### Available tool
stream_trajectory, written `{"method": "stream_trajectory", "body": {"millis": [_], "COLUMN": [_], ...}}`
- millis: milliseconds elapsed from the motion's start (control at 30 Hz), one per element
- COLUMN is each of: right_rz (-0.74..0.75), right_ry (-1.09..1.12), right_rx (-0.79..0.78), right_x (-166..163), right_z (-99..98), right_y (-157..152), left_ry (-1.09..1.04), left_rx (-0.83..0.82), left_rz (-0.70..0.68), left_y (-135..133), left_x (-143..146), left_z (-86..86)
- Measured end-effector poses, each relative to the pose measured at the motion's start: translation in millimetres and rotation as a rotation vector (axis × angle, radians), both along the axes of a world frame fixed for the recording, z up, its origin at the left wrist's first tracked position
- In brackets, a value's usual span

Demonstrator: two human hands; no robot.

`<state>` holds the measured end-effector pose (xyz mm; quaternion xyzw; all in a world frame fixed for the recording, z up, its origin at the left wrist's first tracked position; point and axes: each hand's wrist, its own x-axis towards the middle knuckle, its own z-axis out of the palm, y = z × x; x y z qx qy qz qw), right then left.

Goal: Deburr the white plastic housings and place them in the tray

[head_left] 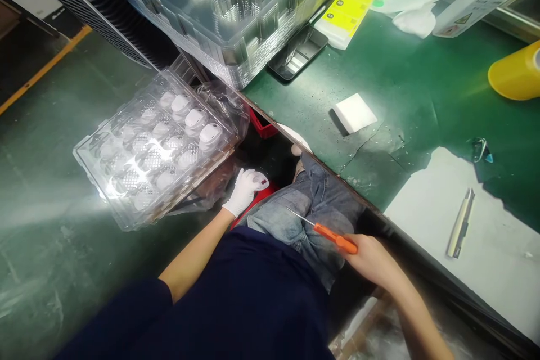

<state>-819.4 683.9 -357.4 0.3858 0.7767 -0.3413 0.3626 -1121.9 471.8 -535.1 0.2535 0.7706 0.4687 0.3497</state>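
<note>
My left hand (243, 190), in a white glove, is closed on a small white rounded plastic part (260, 181) with a dark reddish opening. It is held low, beside my knee and right of a clear plastic tray (95, 169). Several similar white parts (195, 119) sit in the tray's pockets. My bare right hand (366, 256) grips the orange handle of a screwdriver (335, 237). Its thin metal shaft points left over my jeans, apart from the white part.
A tall stack of clear trays (236, 62) stands on the green table (422, 84). Near it lie a black tray (295, 56), a yellow-and-white packet (348, 8), a white block (354, 113), a utility knife (460, 224), a white bottle (470, 8) and a yellow roll (512, 73). A red bin (264, 126) sits below the edge.
</note>
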Motion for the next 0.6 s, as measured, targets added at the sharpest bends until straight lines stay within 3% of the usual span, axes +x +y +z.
{"method": "stream_trajectory", "body": {"millis": [133, 300, 433, 600], "right_rz": [0.001, 0.004, 0.023, 0.022], "right_ry": [-0.001, -0.001, -0.012, -0.008], "right_rx": [-0.025, -0.056, -0.059, -0.021], "right_x": [-1, -5, -10, -6], "right_z": [1.5, 0.5, 0.5, -0.8], "right_y": [2, 2, 0, 0], "left_ry": [0.098, 0.047, -0.118, -0.413], "left_rx": [-0.056, -0.124, -0.155, -0.109], "left_rz": [-0.136, -0.154, -0.026, 0.277], "left_y": [-3, -6, -5, 0], "left_x": [-4, -5, 1, 11], "left_z": [1.9, 6.1, 4.3, -4.9]}}
